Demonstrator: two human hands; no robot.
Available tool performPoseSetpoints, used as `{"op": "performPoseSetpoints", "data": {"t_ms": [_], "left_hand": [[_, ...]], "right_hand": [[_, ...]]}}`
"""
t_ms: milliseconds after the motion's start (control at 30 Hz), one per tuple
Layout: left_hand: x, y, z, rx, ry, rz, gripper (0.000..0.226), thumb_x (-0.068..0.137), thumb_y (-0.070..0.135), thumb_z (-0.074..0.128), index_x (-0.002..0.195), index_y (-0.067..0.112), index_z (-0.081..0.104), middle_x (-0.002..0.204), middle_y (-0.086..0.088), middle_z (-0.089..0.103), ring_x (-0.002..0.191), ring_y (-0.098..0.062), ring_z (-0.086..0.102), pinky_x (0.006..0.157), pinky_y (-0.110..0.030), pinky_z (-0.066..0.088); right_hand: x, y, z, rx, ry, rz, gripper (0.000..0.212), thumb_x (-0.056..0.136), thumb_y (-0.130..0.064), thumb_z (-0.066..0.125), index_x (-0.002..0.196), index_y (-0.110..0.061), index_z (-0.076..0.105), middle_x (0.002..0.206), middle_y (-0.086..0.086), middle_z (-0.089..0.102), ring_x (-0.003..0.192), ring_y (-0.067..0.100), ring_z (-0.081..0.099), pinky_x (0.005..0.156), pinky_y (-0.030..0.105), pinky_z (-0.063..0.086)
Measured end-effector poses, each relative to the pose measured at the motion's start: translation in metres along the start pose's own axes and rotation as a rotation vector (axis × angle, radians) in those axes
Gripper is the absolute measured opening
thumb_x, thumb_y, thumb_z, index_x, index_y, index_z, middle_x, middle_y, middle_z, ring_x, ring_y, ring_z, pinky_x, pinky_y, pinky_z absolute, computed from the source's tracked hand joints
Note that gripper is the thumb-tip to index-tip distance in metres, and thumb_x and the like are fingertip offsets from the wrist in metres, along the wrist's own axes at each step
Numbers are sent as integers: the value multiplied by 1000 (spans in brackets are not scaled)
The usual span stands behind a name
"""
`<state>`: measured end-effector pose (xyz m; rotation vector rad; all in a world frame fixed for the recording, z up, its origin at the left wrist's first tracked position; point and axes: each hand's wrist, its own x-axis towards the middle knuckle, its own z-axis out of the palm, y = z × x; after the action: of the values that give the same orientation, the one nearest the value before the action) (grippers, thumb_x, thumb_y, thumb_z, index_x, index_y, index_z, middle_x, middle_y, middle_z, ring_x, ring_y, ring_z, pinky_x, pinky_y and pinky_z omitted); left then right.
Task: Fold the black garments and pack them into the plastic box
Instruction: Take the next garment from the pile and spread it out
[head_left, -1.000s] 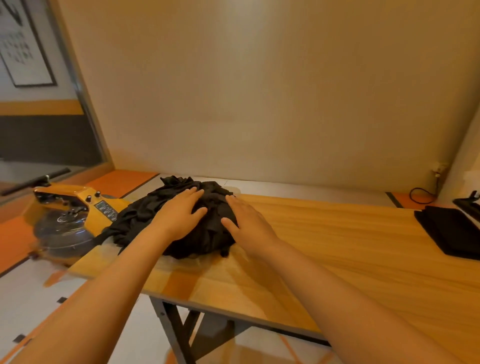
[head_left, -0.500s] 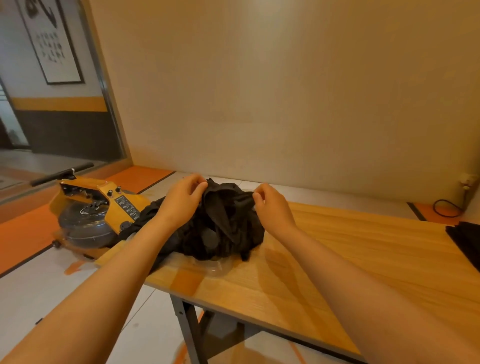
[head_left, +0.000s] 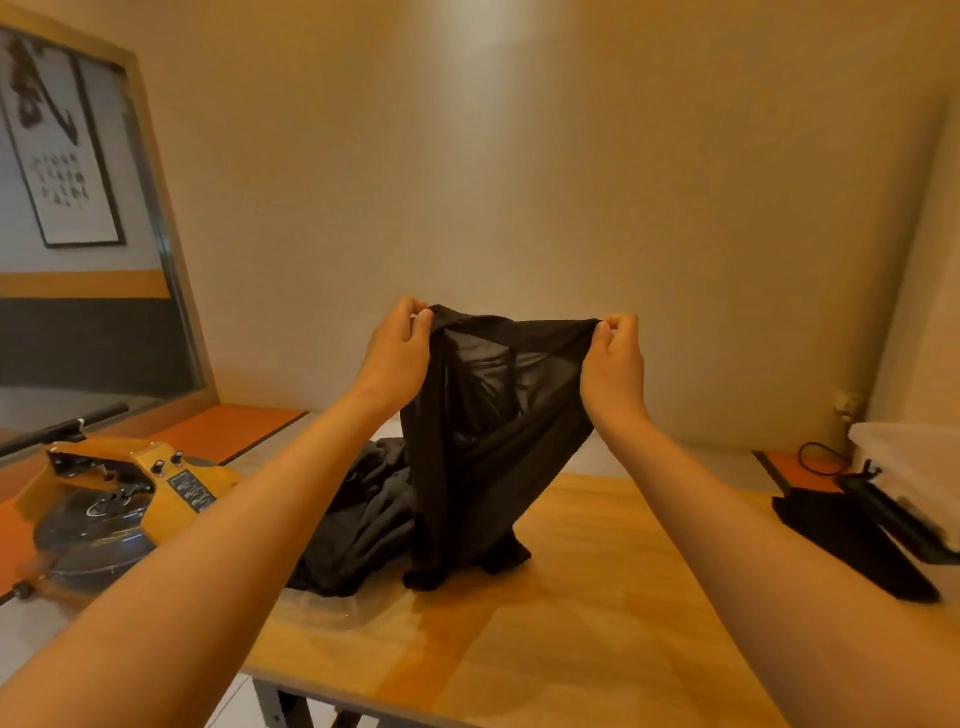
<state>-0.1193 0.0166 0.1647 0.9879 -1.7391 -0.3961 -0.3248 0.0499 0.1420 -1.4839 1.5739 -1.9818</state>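
Both hands are up in the air above the table here. The left hand (head_left: 397, 353) pinches one top corner of a thin, sheer black garment (head_left: 483, 441) between thumb and curled fingertips. The right hand (head_left: 613, 364) pinches the other corner the same way, thumb against bent fingers, so the top edge runs taut between the two grips. Neither hand has any slack in it; each is closed tight on cloth.

Below the pinches the fabric hangs in a narrowing drape, see-through enough near the top that folds show behind it. Its lowest ends touch the light wooden table (head_left: 623, 597) directly beneath the grip.

Down and to the left of the left hand's pinch, a crumpled pile of black garments (head_left: 358, 514) lies on the tabletop, touching the hanging piece. It sits on a clear plastic sheet or lid (head_left: 327, 605), I can't tell which, that pokes out at the near edge of the pile.

Well off to the right of the right hand's grip, and lower, a flat folded black cloth (head_left: 841, 540) lies on the table. Just beyond it, at the edge of view, is a pale translucent plastic box (head_left: 919, 462) with a black bar-shaped item lying along its front. Behind that, a black cable (head_left: 815, 460) loops by the wall.

Far left of the grip and low down, a yellow machine with a round dark base (head_left: 171, 478) sits on the floor. Above it, a framed black-ink calligraphy print (head_left: 62, 171) hangs on a wall beyond a glass panel.
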Motion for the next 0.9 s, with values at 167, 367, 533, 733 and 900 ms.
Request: {"op": "performPoseSetpoints", "data": {"t_ms": [167, 367, 533, 733, 900], "left_hand": [[11, 56, 38, 15, 21, 99, 22, 105, 22, 30, 91, 10, 43, 76, 3, 44, 66, -9, 41, 51, -11, 33], [19, 106, 68, -22, -24, 122, 28, 105, 22, 27, 95, 6, 47, 84, -2, 47, 73, -14, 44, 58, -15, 35], [10, 114, 77, 16, -44, 185, 35, 104, 30, 33, 80, 11, 49, 78, 1, 50, 70, -11, 46, 64, -26, 34], [0, 97, 60, 232, -309, 225, 42, 76, 57, 63, 83, 16, 61, 74, 0, 60, 69, -16, 55, 61, -26, 41], [-11, 56, 72, 445, -504, 167, 28, 85, 42, 66, 76, 16, 65, 82, -2, 64, 83, -23, 59, 70, -35, 46]], "right_hand": [[24, -11, -69, -21, 85, -30, 19, 105, -24, 26, 100, -11, 38, 71, 0, 38, 59, 12, 34, 55, 31, 28], [46, -29, -145, -176, 93, -168, 20, 105, -26, 31, 97, -11, 41, 71, -1, 41, 60, 12, 37, 56, 32, 29], [44, -32, -184, -340, 65, -272, 17, 104, -28, 32, 99, -15, 43, 70, 2, 48, 60, 17, 44, 56, 34, 33], [35, -22, -206, -360, -173, -144, 27, 92, -40, 60, 101, -16, 53, 90, -1, 60, 76, 12, 56, 62, 30, 46], [16, 22, -202, -410, -377, -18, 22, 85, -26, 71, 99, -19, 57, 86, 0, 55, 79, 15, 55, 66, 29, 45]]}}
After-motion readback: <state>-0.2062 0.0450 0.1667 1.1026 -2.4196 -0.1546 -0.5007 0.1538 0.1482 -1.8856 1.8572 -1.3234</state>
